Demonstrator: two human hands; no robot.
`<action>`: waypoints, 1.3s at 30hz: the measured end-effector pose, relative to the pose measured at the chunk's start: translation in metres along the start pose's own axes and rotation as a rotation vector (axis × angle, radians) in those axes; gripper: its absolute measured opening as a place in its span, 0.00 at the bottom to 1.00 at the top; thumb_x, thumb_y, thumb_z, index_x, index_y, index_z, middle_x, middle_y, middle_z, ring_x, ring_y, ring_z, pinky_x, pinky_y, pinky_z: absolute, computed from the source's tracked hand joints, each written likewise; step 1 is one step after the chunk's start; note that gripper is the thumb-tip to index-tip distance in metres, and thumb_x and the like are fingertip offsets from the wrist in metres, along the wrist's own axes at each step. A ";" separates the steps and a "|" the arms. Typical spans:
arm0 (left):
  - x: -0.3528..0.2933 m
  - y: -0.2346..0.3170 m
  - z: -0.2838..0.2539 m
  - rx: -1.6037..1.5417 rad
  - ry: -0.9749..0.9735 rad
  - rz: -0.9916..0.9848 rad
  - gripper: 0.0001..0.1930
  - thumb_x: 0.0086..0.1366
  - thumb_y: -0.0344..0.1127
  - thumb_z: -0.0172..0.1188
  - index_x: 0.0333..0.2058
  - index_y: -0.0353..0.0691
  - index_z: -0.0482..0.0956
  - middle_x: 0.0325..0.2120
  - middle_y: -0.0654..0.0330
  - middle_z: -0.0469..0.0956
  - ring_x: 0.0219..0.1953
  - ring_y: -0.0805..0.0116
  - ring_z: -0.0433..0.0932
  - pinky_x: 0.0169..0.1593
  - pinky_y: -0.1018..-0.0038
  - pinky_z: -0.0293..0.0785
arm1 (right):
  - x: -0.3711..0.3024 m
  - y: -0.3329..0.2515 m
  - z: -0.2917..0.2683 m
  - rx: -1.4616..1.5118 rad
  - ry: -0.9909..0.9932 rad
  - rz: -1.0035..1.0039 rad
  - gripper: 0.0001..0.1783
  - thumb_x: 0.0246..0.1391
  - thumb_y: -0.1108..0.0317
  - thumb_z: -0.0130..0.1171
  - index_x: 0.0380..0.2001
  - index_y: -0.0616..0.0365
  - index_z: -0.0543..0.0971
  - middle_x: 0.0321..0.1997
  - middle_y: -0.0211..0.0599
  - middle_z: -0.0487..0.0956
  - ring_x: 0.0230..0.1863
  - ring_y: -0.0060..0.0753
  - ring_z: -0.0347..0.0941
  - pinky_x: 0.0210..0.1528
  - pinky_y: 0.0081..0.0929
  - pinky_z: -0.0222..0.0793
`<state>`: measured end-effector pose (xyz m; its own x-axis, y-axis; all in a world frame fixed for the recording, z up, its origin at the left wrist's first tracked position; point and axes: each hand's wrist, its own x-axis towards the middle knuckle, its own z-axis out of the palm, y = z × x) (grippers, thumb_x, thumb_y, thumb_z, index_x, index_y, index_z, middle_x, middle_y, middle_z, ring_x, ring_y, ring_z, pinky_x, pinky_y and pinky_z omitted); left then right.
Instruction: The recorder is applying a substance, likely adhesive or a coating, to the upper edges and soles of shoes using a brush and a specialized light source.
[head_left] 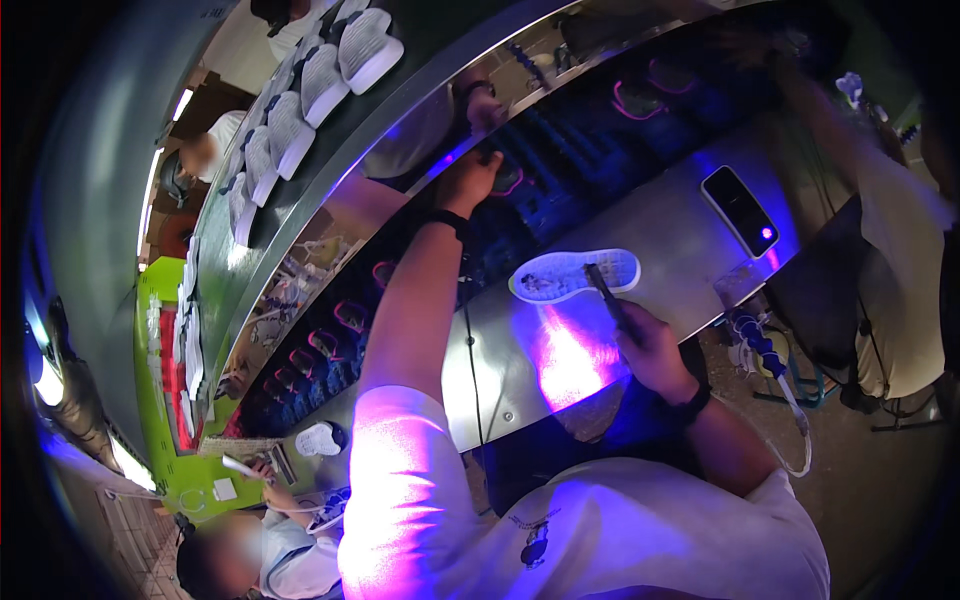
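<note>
My right hand (655, 355) is closed round the dark handle of a brush (615, 305). The brush's tip rests on a white shoe sole (570, 273), which lies inner side up on the metal table (480, 375). Further off, my left hand (472, 183) reaches across to the dark conveyor belt. Its fingers are curled at a dark shoe piece with a glowing pink rim (508, 182), and the hand partly hides that piece.
More pink-rimmed shoe pieces (350, 316) sit along the belt. A black device with a lit spot (740, 210) lies at the table's right. Grey shoes (322, 84) line an upper shelf. Co-workers are at the lower left (290, 550) and right (900, 250).
</note>
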<state>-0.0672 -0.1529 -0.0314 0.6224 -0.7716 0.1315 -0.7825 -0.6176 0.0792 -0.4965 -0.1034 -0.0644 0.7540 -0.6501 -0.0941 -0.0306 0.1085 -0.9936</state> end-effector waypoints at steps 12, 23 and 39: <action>-0.077 -0.010 -0.019 -1.282 -0.258 -0.696 0.21 0.67 0.47 0.64 0.52 0.41 0.77 0.46 0.59 0.80 0.44 0.59 0.81 0.42 0.56 0.83 | -0.003 0.009 0.003 -0.023 0.056 -0.030 0.23 0.60 0.76 0.60 0.59 0.63 0.73 0.29 0.33 0.80 0.24 0.18 0.73 0.28 0.23 0.72; -0.358 -0.010 -0.129 -1.282 0.068 -0.247 0.34 0.51 0.38 0.80 0.54 0.34 0.74 0.45 0.57 0.82 0.48 0.66 0.82 0.53 0.68 0.79 | -0.030 -0.052 0.028 -0.250 -0.073 -0.096 0.22 0.62 0.76 0.59 0.60 0.64 0.74 0.47 0.40 0.83 0.46 0.26 0.79 0.51 0.25 0.73; -0.531 0.032 -0.102 -0.495 0.302 0.179 0.37 0.54 0.46 0.72 0.56 0.28 0.70 0.56 0.39 0.73 0.63 0.43 0.71 0.69 0.37 0.56 | -0.069 -0.039 0.089 -0.482 -0.398 -0.017 0.21 0.62 0.71 0.62 0.57 0.62 0.78 0.49 0.40 0.84 0.49 0.28 0.78 0.55 0.28 0.71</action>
<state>-0.4251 0.2526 0.0020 0.5035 -0.7351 0.4540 -0.8361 -0.2822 0.4704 -0.4892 0.0040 -0.0136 0.9410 -0.3082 -0.1397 -0.2385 -0.3111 -0.9200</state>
